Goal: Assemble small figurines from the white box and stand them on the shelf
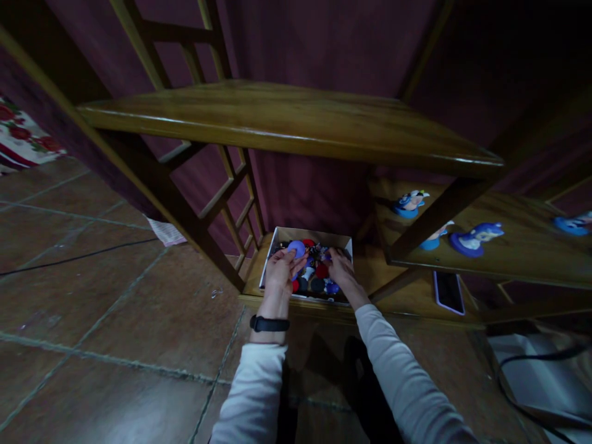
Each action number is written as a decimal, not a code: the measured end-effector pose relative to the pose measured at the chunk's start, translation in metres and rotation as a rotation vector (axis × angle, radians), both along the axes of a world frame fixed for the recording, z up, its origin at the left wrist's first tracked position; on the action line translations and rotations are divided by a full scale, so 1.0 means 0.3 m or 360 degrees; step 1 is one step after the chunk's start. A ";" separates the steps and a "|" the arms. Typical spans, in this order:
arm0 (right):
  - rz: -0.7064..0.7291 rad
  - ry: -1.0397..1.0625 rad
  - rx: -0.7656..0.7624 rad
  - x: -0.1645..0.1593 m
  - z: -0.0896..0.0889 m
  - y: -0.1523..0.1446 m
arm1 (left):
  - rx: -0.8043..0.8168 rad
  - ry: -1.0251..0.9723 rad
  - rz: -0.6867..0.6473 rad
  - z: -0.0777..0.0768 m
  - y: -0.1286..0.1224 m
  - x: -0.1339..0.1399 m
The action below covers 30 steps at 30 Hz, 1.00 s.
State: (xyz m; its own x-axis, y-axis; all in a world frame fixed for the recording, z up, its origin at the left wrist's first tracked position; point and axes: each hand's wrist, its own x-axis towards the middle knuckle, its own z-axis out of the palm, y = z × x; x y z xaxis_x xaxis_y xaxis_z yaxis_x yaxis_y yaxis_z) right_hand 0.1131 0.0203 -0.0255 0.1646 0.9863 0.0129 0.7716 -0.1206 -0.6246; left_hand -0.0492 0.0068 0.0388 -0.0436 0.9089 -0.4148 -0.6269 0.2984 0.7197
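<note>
A white cardboard box [314, 234] stands on the low wooden shelf, filled with several small figurines on round bases [317, 284] in red, black and purple. Over its left side, my left hand [280, 266] is closed on a figurine with a round purple base [296, 248]; the base faces up and the rest of the piece is hidden. My right hand [340, 267] reaches into the box's right side, its fingers bent down among the figurines. Whether those fingertips grip a piece is too small and dark to make out.
Above the box runs a wooden shelf board [287, 120]. On the right shelf stand a blue-based figurine [409, 203], a purple one [476, 239] and others. A phone [448, 292] lies on the lower shelf. A black cable [78, 256] crosses the tiled floor; a grey-white container [536, 370] sits at right.
</note>
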 end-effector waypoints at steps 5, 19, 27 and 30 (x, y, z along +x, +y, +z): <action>0.0077 0.1358 0.0036 -0.024 0.080 -0.099 | -0.0002 0.0053 -0.0037 -0.017 -0.011 0.020; -0.0213 0.1817 0.0131 0.017 0.106 -0.206 | -0.0169 -0.0236 -0.0179 -0.055 -0.062 0.110; -0.0075 0.0871 0.0388 0.025 0.110 -0.185 | -0.0129 -0.0191 -0.0209 -0.051 -0.068 0.138; -0.0044 0.0688 0.0455 0.024 0.112 -0.183 | -0.0054 -0.0184 -0.0237 -0.050 -0.075 0.147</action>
